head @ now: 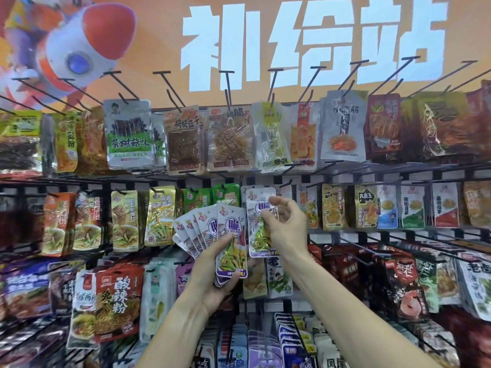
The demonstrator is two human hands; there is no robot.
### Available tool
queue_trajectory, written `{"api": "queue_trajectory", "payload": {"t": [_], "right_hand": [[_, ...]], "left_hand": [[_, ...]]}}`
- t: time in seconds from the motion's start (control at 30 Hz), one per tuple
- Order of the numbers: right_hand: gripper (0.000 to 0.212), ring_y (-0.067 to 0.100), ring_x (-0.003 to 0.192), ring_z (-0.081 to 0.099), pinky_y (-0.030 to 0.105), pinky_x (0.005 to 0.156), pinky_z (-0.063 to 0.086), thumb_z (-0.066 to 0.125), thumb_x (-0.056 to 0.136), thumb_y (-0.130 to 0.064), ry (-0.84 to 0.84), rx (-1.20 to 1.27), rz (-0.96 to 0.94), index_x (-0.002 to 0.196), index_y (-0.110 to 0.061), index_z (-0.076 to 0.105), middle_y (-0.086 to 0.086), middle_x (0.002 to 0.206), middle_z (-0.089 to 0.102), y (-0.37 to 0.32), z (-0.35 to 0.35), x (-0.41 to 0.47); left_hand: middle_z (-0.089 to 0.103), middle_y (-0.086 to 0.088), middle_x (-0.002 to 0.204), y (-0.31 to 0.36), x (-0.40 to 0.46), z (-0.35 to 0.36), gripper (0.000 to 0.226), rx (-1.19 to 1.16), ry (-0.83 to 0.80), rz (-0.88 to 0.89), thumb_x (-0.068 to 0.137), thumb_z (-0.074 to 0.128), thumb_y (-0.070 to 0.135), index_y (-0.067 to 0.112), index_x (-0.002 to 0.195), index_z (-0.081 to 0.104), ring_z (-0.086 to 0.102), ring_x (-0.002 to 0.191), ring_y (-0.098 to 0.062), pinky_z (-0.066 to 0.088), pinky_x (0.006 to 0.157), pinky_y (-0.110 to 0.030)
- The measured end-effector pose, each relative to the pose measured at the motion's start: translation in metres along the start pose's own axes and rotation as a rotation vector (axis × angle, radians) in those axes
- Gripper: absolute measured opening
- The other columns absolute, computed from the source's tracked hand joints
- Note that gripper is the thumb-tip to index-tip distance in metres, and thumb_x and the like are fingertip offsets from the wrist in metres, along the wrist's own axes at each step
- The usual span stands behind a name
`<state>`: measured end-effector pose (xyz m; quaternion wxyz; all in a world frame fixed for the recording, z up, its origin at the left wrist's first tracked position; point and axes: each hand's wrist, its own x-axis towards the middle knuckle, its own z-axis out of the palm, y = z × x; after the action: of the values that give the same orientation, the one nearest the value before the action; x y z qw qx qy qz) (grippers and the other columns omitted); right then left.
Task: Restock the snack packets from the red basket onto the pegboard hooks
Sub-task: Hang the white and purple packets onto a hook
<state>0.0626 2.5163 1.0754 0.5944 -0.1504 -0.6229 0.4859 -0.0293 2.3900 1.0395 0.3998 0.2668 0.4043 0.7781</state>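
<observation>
My left hand [212, 269] grips a fanned stack of several purple-and-white snack packets [210, 232] in front of the middle row of the pegboard. To its right, my right hand [285, 221] pinches a single matching packet [259, 227] by its upper part and holds it upright before a black hook [285, 185] in the second row. The packet's top edge is just below that hook. The red basket is out of view.
Rows of hanging snack packets fill the black wire pegboard [372, 166] on all sides. Long bare hooks [228, 86] jut out along the top row under an orange sign with white characters. More packets hang below my forearms.
</observation>
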Motion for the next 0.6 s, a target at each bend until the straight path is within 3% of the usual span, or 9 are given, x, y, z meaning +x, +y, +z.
{"api": "queue_trajectory", "payload": {"t": [0.1, 0.23, 0.4, 0.53, 0.6], "right_hand": [[0.034, 0.011, 0.118, 0.055, 0.029, 0.096, 0.044, 0.071, 0.097, -0.015, -0.033, -0.069, -0.019, 0.129, -0.025, 0.066, -0.012, 0.120, 0.062, -0.005, 0.009, 0.012], [0.042, 0.017, 0.107, 0.057, 0.039, 0.098, 0.052, 0.071, 0.097, -0.017, -0.037, -0.168, -0.007, 0.137, -0.026, 0.064, -0.007, 0.115, 0.061, -0.005, 0.024, 0.029], [0.046, 0.019, 0.134, 0.053, 0.044, 0.117, 0.042, 0.069, 0.099, -0.013, -0.039, -0.283, 0.012, 0.144, -0.020, 0.060, -0.002, 0.144, 0.060, -0.004, 0.030, 0.039], [0.049, 0.022, 0.120, 0.061, 0.045, 0.110, 0.049, 0.066, 0.099, -0.008, -0.033, -0.427, 0.016, 0.145, -0.018, 0.057, -0.001, 0.149, 0.057, 0.004, 0.042, 0.056], [0.052, 0.025, 0.122, 0.062, 0.041, 0.108, 0.050, 0.067, 0.097, -0.006, -0.046, -0.520, 0.012, 0.146, -0.019, 0.056, 0.001, 0.150, 0.057, 0.007, 0.048, 0.065]], "left_hand": [[0.079, -0.016, 0.111, 0.002, -0.003, -0.006, 0.027, -0.037, 0.001, -0.013, 0.088, 0.077, 0.031, 0.016, 0.109, 0.076, 0.076, 0.105, -0.044, 0.054, 0.039, -0.027], [0.077, -0.018, 0.117, 0.002, -0.004, -0.013, 0.046, -0.035, 0.018, -0.015, 0.077, 0.081, 0.035, 0.011, 0.115, 0.073, 0.076, 0.105, -0.040, 0.056, 0.041, -0.027], [0.077, -0.019, 0.117, 0.004, -0.004, -0.021, 0.058, -0.049, 0.024, -0.009, 0.076, 0.081, 0.034, 0.011, 0.128, 0.070, 0.076, 0.104, -0.042, 0.057, 0.041, -0.030], [0.077, -0.019, 0.117, 0.008, -0.007, -0.023, 0.055, -0.051, 0.014, -0.008, 0.077, 0.081, 0.034, 0.012, 0.127, 0.070, 0.077, 0.103, -0.042, 0.058, 0.040, -0.030], [0.077, -0.019, 0.117, 0.010, -0.007, -0.022, 0.053, -0.037, 0.008, -0.003, 0.078, 0.081, 0.034, 0.012, 0.125, 0.071, 0.077, 0.103, -0.041, 0.058, 0.042, -0.029]]}}
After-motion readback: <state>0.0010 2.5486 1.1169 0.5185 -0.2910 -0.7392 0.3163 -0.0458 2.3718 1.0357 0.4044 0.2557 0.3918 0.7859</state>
